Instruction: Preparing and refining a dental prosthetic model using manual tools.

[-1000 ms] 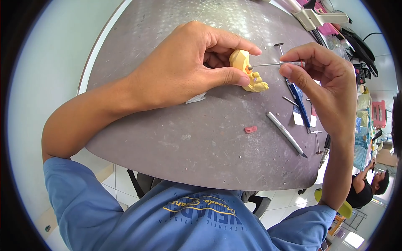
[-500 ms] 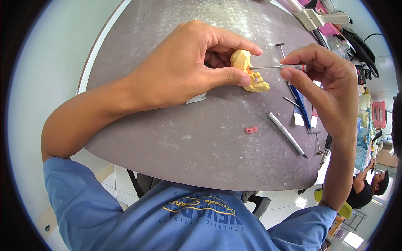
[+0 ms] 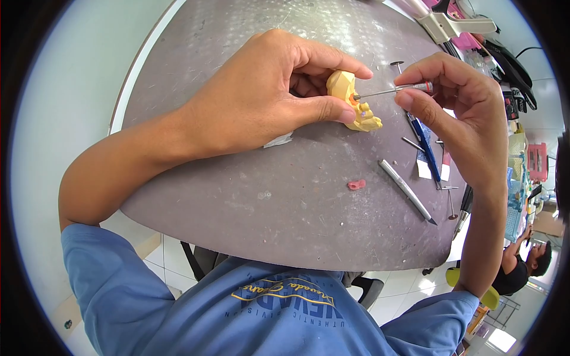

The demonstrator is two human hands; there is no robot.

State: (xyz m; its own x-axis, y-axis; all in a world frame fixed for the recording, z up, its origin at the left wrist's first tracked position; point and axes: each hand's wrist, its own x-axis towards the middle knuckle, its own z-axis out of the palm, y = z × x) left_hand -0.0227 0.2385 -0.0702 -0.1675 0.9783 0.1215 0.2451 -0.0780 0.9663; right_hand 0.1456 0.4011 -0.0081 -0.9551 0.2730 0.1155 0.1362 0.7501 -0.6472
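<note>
My left hand (image 3: 261, 98) is closed around a yellow dental model (image 3: 340, 84), thumb in front and fingers behind it. Several tooth shapes show along the model's near right side, with an orange-red patch beside the thumb tip. Between thumb and fingertips, my right hand (image 3: 463, 113) pinches a small screwdriver (image 3: 377, 93) with a thin metal shaft and a red-banded handle. Its shaft points left, slightly tilted, and the tip meets a dark spot at the orange-red patch. Whether the tip sits inside the model cannot be made out.
On the grey table (image 3: 237, 207) lie a pink lump (image 3: 356, 184), a silver craft knife (image 3: 407, 191), a blue pen-like tool (image 3: 428, 148) and a rotary disc on a shank (image 3: 453, 207). A white gun-shaped tool (image 3: 457, 28) is at the far right. Another person (image 3: 513, 270) is beyond.
My right hand has shifted slightly up and left, and the screwdriver's handle end has risen, tilting its shaft. The left hand and the dental model stay in place.
</note>
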